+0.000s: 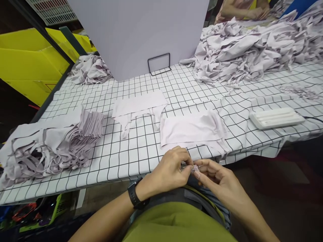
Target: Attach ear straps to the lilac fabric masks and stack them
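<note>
Close to my body, just off the table's front edge, my left hand (176,168) and my right hand (214,176) meet fingertip to fingertip. Pinched between them is a small pale strip (195,169), mostly covered by the fingers, so its kind is unclear. A black watch sits on the left wrist. Right beyond the hands lies a folded pale lilac fabric piece (189,129). To its left, a strapped garment piece (140,104) is spread flat, its straps toward me. A thick stack of similar strapped pieces (58,144) stands at the left.
A grid-patterned cloth (141,151) covers the table. Large heaps of lilac fabric (252,50) lie at the back right, near another person's hands (257,13). A lilac board (141,33) with a black wire stand (159,64) rises behind. A white corded device (277,117) is at right.
</note>
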The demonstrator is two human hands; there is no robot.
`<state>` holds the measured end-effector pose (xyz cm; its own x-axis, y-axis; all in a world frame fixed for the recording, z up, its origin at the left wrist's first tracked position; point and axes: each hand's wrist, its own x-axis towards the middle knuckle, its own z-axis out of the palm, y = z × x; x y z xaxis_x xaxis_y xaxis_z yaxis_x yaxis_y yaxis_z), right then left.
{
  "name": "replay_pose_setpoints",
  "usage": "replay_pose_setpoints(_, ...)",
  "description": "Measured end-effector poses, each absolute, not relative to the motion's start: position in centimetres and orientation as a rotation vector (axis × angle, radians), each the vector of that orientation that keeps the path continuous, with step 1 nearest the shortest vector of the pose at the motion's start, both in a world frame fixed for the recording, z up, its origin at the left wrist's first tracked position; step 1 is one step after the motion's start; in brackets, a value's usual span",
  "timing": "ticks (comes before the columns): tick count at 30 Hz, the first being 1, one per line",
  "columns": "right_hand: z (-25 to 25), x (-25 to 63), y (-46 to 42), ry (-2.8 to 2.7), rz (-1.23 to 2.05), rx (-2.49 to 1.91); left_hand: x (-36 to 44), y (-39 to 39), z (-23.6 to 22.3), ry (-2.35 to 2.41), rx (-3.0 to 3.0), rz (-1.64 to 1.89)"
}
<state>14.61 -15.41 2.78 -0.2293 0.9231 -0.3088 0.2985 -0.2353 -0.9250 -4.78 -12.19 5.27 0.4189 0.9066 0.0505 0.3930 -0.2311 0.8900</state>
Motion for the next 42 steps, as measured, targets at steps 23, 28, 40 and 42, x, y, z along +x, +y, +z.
replay_pose_setpoints(23, 3.3, 12.3, -10.2, -0.621, 1.526, -1.544, -3.8, -5.4, 1.3, 1.395, 2.364, 0.540)
replay_pose_setpoints(28, 3.5, 11.4, -8.9, -0.553, 1.509, -1.534, -4.2, -5.7, 1.3, 1.319, 2.167, 0.856)
replay_pose_setpoints(40, 3.1, 11.3, -8.0, -0.477, 1.536, -1.523, -3.7, -6.1, 1.0, 1.277, 2.420, 0.868)
replay_pose_setpoints(42, 3.2, 11.2, -7.9, -0.474, 1.525, -1.525, -3.7, -6.1, 1.0, 1.272, 2.455, 0.868)
